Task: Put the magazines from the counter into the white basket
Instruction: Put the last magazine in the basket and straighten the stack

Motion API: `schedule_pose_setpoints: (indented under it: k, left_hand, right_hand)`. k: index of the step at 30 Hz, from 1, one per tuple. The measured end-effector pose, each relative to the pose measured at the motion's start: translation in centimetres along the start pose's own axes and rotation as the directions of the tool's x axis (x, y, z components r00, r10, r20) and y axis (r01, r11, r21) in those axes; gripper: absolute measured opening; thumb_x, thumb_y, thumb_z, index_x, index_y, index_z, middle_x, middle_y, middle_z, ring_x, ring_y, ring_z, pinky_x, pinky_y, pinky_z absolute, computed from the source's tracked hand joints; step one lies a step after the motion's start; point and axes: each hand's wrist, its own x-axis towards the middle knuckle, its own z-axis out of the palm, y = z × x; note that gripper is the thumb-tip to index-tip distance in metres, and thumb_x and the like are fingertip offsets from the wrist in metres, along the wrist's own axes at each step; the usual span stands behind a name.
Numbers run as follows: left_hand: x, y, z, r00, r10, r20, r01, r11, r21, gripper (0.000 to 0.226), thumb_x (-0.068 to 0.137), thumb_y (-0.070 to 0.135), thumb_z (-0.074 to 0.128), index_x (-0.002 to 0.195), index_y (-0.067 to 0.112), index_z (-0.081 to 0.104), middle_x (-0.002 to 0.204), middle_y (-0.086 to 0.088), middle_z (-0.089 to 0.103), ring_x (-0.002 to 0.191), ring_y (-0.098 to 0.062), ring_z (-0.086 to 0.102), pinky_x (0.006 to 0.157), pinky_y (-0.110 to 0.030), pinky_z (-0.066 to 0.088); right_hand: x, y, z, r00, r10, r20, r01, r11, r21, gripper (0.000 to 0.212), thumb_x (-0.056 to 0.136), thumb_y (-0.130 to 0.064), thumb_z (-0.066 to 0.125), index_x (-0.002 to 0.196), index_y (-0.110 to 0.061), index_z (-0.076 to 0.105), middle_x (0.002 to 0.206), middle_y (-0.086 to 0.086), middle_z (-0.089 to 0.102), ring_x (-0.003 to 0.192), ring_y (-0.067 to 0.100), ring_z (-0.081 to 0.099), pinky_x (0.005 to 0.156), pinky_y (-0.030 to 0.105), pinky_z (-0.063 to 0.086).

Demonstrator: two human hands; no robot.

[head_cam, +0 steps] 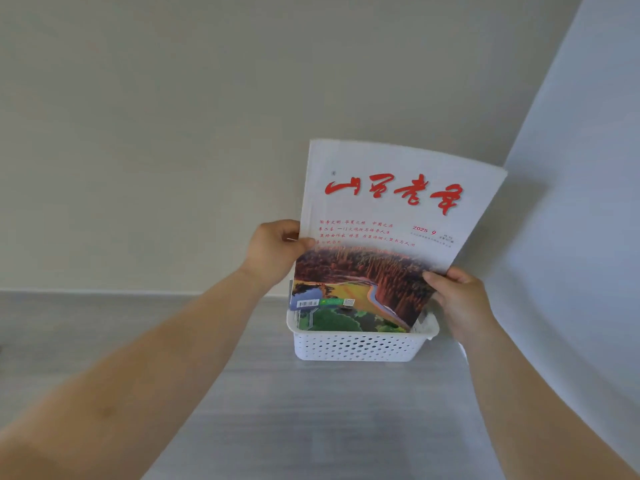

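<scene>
A magazine [391, 216] with a white cover, red brush lettering and a landscape photo stands upright, tilted right, with its bottom edge inside the white perforated basket [356, 346]. My left hand [273, 251] pinches its left edge at mid height. On the lower right edge, just above the basket rim, my right hand [457, 299] grips the cover. Behind the lower left corner a sliver of another magazine [291, 299] shows in the basket.
The basket sits on a grey wood-grain counter [311, 410] close to the beige back wall [173, 133]. A white wall [581, 202] rises at the right, close beside the basket.
</scene>
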Motion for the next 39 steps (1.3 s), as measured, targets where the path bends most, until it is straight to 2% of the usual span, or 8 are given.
schedule_pose_setpoints:
  k: [5,8,14,18,22,27,32,39]
  left_hand:
    - [0.5,-0.3,2.3,0.996,-0.028,0.082,0.026,0.999,0.03,0.022,0.077,0.001,0.063,0.098,0.002,0.067,0.085,-0.001,0.063,0.063,-0.007,0.057,0.061,-0.014,0.051]
    - [0.3,-2.1,2.7,0.993,-0.085,0.076,0.073,0.986,0.149,0.019,0.076,0.003,0.064,0.095,0.004,0.069,0.083,-0.001,0.063,0.067,-0.011,0.058,0.053,-0.01,0.045]
    - [0.3,-5.7,2.6,0.991,-0.135,0.017,0.118,0.909,0.401,0.012,0.078,0.012,0.062,0.089,0.011,0.066,0.09,-0.006,0.067,0.077,-0.018,0.056,0.068,-0.027,0.043]
    - [1.0,-6.2,2.8,0.994,-0.112,-0.014,0.105,0.871,0.48,0.013,0.076,0.021,0.065,0.079,0.017,0.052,0.077,0.002,0.059,0.072,-0.019,0.053,0.057,-0.025,0.039]
    - [1.3,-6.3,2.8,0.99,-0.131,-0.057,0.142,0.872,0.468,0.038,0.075,0.026,0.067,0.102,0.014,0.043,0.064,0.011,0.048,0.066,-0.018,0.051,0.051,-0.026,0.036]
    - [-0.7,-6.7,1.1,0.991,-0.131,-0.036,0.133,0.887,0.443,0.037,0.079,0.036,0.06,0.107,0.018,0.044,0.077,0.008,0.053,0.071,-0.017,0.053,0.054,-0.025,0.037]
    - [-6.1,-8.6,-4.1,0.986,-0.151,-0.069,0.165,0.934,0.315,0.012,0.082,0.023,0.059,0.092,0.017,0.057,0.068,0.011,0.055,0.074,-0.018,0.055,0.066,-0.023,0.038]
    - [-14.6,-13.0,-17.8,0.948,-0.224,-0.226,0.285,0.912,0.294,0.003,0.079,0.007,0.062,0.081,0.007,0.065,0.076,-0.011,0.063,0.074,-0.02,0.056,0.07,-0.025,0.036]
  right_hand:
    - [1.9,0.9,-1.6,0.999,0.003,-0.041,-0.004,1.0,-0.012,0.02,0.081,0.007,0.052,0.075,-0.009,0.062,0.049,-0.016,0.067,0.05,-0.003,0.061,0.051,0.01,0.051]
    - [2.2,2.5,-1.6,0.997,0.068,-0.047,-0.07,0.996,-0.05,0.017,0.081,0.006,0.053,0.093,-0.003,0.061,0.053,-0.011,0.067,0.057,0.004,0.061,0.053,0.017,0.052]
    - [2.1,5.1,-0.1,0.997,0.049,-0.064,-0.066,0.949,-0.31,0.017,0.08,0.006,0.056,0.095,0.003,0.063,0.086,0.007,0.061,0.064,0.013,0.052,0.043,0.011,0.043]
    - [2.7,5.5,0.3,0.994,-0.029,-0.108,-0.024,0.89,-0.454,0.023,0.08,0.004,0.055,0.102,-0.001,0.058,0.101,0.017,0.066,0.085,0.024,0.057,0.069,0.024,0.041]
    - [2.3,5.1,0.5,0.994,0.013,-0.109,-0.047,0.949,-0.312,0.055,0.083,0.005,0.05,0.133,-0.006,0.031,0.13,0.017,0.051,0.103,0.017,0.05,0.09,0.029,0.037]
    - [0.2,4.5,0.6,0.992,-0.015,-0.124,-0.031,0.931,-0.364,0.055,0.085,0.001,0.048,0.136,-0.007,0.027,0.137,0.016,0.042,0.122,0.026,0.045,0.092,0.031,0.036]
    - [-4.8,4.3,3.4,0.977,-0.143,-0.156,0.06,0.894,-0.445,0.044,0.084,0.005,0.044,0.127,-0.005,0.043,0.129,0.016,0.052,0.114,0.024,0.05,0.091,0.028,0.034]
    - [-13.6,5.8,12.7,0.988,-0.146,0.049,0.148,0.805,-0.575,0.035,0.084,0.003,0.047,0.118,-0.005,0.053,0.125,0.011,0.058,0.115,0.027,0.052,0.098,0.031,0.036]
